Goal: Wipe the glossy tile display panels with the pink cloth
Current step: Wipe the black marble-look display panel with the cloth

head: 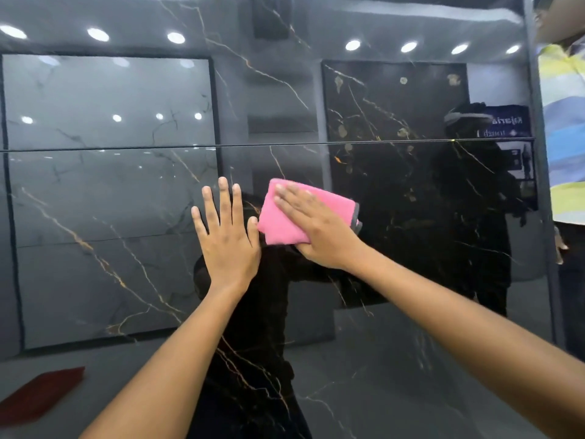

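Observation:
A glossy black tile panel (395,248) with gold veins fills the view, and a thin horizontal joint splits it into an upper and a lower tile. A folded pink cloth (285,213) with a grey edge lies flat against the lower tile near the middle. My right hand (319,229) presses the cloth onto the tile with straight fingers. Just left of the cloth, my left hand (226,236) lies flat on the tile with its fingers spread, its thumb nearly touching the cloth.
The gloss mirrors ceiling lights, other tile displays and my dark outline. A person in a yellow, blue and white striped shirt (566,128) stands past the panel's right edge (543,185). A red shape (41,394) reflects at the lower left.

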### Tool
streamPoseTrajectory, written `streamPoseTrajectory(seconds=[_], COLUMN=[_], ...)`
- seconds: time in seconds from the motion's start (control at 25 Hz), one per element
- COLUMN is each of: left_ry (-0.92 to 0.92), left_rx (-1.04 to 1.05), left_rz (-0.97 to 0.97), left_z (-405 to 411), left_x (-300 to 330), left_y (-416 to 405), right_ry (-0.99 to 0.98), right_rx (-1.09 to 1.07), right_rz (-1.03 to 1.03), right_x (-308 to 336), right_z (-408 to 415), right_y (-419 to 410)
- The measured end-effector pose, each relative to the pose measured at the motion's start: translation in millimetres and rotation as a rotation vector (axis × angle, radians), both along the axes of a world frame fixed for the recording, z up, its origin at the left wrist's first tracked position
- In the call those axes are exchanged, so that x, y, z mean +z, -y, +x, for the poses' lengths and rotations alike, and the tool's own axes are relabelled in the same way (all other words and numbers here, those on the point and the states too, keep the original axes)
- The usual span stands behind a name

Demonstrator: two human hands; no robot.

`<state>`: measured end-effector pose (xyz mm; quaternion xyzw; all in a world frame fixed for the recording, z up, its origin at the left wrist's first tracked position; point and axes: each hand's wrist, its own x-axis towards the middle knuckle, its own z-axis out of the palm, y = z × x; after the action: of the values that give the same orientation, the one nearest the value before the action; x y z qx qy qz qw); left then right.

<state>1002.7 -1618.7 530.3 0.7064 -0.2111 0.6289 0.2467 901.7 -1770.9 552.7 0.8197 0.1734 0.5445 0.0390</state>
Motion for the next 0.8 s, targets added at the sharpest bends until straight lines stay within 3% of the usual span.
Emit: streamPoseTrajectory(seconds=[0.04, 0.08, 0.2, 0.24, 0.28, 0.36, 0.44, 0.52, 0.56, 0.6, 0.64, 0.76, 0.8], left_ry=[0.003, 0.002, -0.001, 0.002, 0.006, 0.016, 0.033, 0.042, 0.041, 0.040, 0.043, 0.053, 0.053], left_rx=[-0.004, -0.003, -0.003, -0.009, -0.021, -0.059, -0.103, -0.118, -0.104, -0.079, -0.056, -0.034, -0.034], left_rz=[0.006, 0.017, 0.030, 0.032, 0.035, 0.042, 0.043, 0.058, 0.075, 0.095, 0.115, 0.123, 0.119], left_z=[-0.1, 0.0, 1.4, 1.4, 1.5, 2.1, 2.3, 1.9, 2.1, 2.4, 2.9, 4.4, 5.2], left_x=[-0.4, -0.9, -1.1, -1.1, -1.4, -1.9, -3.4, -3.4, -3.8, -5.2, -7.1, -12.9, -13.6], left_y=[0.1, -0.6, -2.6, -3.1, -3.7, -6.6, -9.5, -12.3, -13.5, -13.9, -13.8, -11.8, -11.9], right_ry=[-0.002, 0.044, 0.346, 0.407, 0.449, 0.379, 0.184, 0.038, 0.017, 0.048, 0.100, 0.350, 0.384], right_rx=[-0.024, -0.051, -0.160, -0.194, -0.205, -0.099, -0.020, -0.105, -0.153, -0.175, -0.181, -0.256, -0.242], right_rz=[-0.132, -0.052, 0.639, 0.783, 0.797, 0.630, 0.145, -0.387, -0.493, -0.472, -0.300, 0.545, 0.731], right_x=[11.0, 28.2, 71.4, 78.1, 80.2, 64.1, 12.0, -30.7, -33.8, -27.8, -18.1, 17.6, 20.8], right_z=[-2.3, -10.6, -35.2, -38.3, -34.3, -17.9, -3.2, -5.6, -11.9, -16.5, -24.3, -46.5, -44.1], right_y=[10.6, 27.6, 88.7, 97.5, 95.0, 54.2, 14.7, 21.0, 42.5, 66.6, 88.7, 133.9, 129.2])
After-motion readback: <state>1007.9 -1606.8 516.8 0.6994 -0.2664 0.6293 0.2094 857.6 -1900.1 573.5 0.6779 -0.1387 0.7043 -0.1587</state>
